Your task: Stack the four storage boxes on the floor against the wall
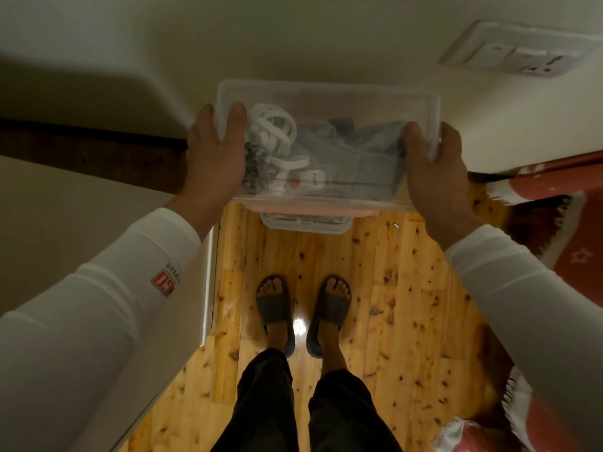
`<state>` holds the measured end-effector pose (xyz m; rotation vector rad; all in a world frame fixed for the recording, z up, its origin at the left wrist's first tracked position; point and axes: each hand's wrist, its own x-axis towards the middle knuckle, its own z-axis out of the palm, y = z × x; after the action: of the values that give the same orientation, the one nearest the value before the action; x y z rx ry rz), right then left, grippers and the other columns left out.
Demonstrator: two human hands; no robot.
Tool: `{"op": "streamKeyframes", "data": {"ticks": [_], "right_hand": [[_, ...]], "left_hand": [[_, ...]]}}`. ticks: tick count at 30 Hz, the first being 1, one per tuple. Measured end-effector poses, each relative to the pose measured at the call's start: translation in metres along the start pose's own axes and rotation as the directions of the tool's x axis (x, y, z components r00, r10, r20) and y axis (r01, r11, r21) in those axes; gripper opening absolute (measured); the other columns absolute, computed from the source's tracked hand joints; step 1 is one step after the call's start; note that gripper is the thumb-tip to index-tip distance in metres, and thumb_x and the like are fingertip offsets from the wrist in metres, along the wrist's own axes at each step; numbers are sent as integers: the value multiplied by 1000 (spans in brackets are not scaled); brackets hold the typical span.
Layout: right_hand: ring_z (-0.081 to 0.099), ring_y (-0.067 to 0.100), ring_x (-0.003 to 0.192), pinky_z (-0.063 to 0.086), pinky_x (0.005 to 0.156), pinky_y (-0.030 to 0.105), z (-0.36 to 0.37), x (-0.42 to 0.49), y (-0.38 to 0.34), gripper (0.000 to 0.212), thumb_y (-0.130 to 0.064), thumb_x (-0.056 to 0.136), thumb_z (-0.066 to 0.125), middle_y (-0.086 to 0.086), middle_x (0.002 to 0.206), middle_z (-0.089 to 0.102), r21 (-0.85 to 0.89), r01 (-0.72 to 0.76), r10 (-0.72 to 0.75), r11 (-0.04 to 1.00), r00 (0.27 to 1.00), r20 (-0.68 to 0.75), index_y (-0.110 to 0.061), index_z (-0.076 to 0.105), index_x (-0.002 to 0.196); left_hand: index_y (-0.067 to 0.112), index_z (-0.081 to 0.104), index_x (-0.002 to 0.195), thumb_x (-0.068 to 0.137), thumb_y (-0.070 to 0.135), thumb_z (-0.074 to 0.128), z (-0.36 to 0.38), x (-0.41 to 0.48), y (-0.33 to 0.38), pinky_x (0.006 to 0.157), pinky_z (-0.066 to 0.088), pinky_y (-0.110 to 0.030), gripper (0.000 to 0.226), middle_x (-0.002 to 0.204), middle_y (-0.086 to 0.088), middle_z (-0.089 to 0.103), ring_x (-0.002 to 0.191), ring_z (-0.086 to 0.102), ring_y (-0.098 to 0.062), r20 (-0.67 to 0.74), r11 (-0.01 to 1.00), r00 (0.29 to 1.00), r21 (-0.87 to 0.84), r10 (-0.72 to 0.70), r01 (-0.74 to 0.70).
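Mid-stack: left hand [215, 151] and right hand [434, 161] clamp the ends of a clear lidded plastic storage box [329, 138] of cables, held above another clear box [306, 223] on the wooden floor [391, 288] by the wall [293, 44]; next, lower it squarely.

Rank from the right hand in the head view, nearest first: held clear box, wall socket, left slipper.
1. held clear box, gripped by the right hand.
2. wall socket, on the wall above the hand.
3. left slipper, on the floor below.
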<state>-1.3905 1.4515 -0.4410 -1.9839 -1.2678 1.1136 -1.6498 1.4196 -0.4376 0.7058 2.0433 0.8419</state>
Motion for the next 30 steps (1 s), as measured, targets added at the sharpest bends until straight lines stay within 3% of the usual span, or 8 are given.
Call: {"op": "streamKeyframes", "data": {"ticks": [6,11,15,19,21,25,27,30], "right_hand": [[53,2,95,43,76,17,-1,-3,-3,68,-61,91,46,-13,117,48,-7,51,-51,999,999,13,-24,29,146],[54,-5,89,45,79,20,-1,-5,-2,63,-59,92,47,-18,110,50,-19,77,-76,997,997,9,-24,33,142],[46,11,120,43,99,32,-4,-6,-4,78,-63,90,45,-1,145,41,-60,83,-83,995,997,-1,-19,22,151],[35,18,136,36,109,41,-4,-7,-6,80,-62,90,44,3,155,30,-71,95,-97,993,995,-25,-16,20,152],[34,18,137,36,110,40,-3,-8,-6,79,-61,91,44,4,155,29,-71,100,-103,992,994,-39,-16,21,152],[33,16,137,32,108,30,-3,-9,-5,79,-62,91,44,2,154,30,-85,114,-120,990,991,-66,-17,23,151],[31,15,137,27,105,24,-4,-9,-5,77,-61,91,44,2,154,31,-102,138,-147,985,986,-80,-17,25,151],[29,13,139,25,109,26,-8,-11,-5,73,-59,92,43,0,153,33,-100,157,-165,983,983,-83,-17,28,150]], "left_hand": [[22,24,155,92,62,40,0,-2,-2,116,28,-36,77,158,-4,26,142,33,-22,-37,995,997,68,70,-68],[19,20,156,94,61,38,0,-6,-3,119,27,-46,77,162,-6,19,146,26,-25,-9,975,988,166,152,-148],[19,17,156,94,62,37,0,-8,-4,121,19,-44,78,164,-6,16,149,19,-24,-28,963,983,204,183,-174],[19,17,157,93,65,35,0,-11,-7,114,8,-27,80,165,-6,13,151,11,-22,-32,931,966,273,258,-240],[20,16,157,91,67,33,-1,-12,-6,114,8,-28,82,166,-6,12,151,9,-22,-16,906,953,317,302,-281],[16,19,156,94,64,33,-5,-16,-4,122,15,-46,80,165,-9,13,151,11,-26,22,837,919,404,394,-368],[13,22,155,96,60,34,-7,-20,-2,121,17,-48,77,164,-11,16,151,13,-28,34,805,901,435,433,-403],[10,32,151,99,51,39,-11,-23,0,119,23,-49,67,159,-14,29,148,24,-30,43,768,863,435,503,-469]]}}
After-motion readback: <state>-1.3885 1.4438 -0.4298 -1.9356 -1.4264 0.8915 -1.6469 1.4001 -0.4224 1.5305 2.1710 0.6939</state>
